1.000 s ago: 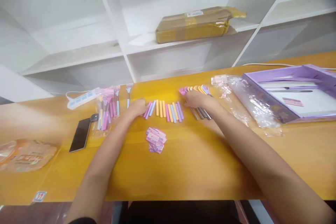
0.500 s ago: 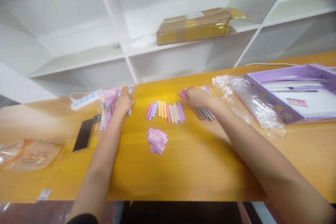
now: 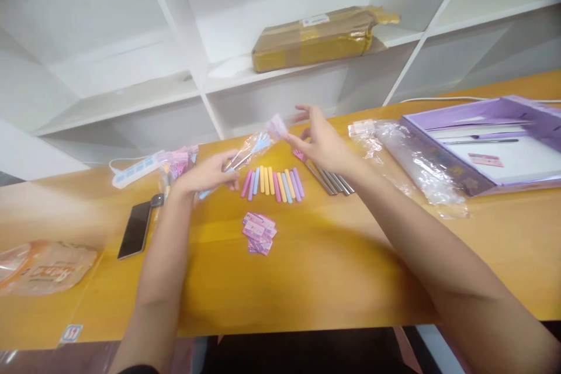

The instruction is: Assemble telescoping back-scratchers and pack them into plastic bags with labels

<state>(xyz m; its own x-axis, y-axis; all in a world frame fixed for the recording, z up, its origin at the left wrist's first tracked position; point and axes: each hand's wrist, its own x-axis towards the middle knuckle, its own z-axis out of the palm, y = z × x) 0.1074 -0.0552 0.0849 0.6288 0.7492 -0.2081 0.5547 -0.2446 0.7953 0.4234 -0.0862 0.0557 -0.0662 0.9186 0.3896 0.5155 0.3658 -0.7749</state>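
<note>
My left hand (image 3: 210,174) is closed round a blue back scratcher (image 3: 245,156) with a hand-shaped head and a metal rod, inside a clear plastic sleeve. A pink card (image 3: 277,127) tops the sleeve, slightly blurred. My right hand (image 3: 322,137) is beside that card with its fingers apart; the thumb tip is at the card's edge. Below the right hand lie several metal rods (image 3: 335,181), one with a pink hand-shaped head (image 3: 298,155). Coloured handle sticks (image 3: 272,182) form a row between the hands. Nearer me lies a pile of pink cards (image 3: 258,231).
On the left are bagged back scratchers (image 3: 179,163), a power strip (image 3: 138,169), a phone (image 3: 135,229) and an orange plastic bag (image 3: 50,269). On the right are clear plastic sleeves (image 3: 414,158) and a purple box (image 3: 475,187). A taped parcel (image 3: 324,41) sits on the shelf.
My left hand has lifted the sleeved blue back scratcher from the left pile and brought it rightward. My right hand has risen from the metal rods to the card, its fingers spread.
</note>
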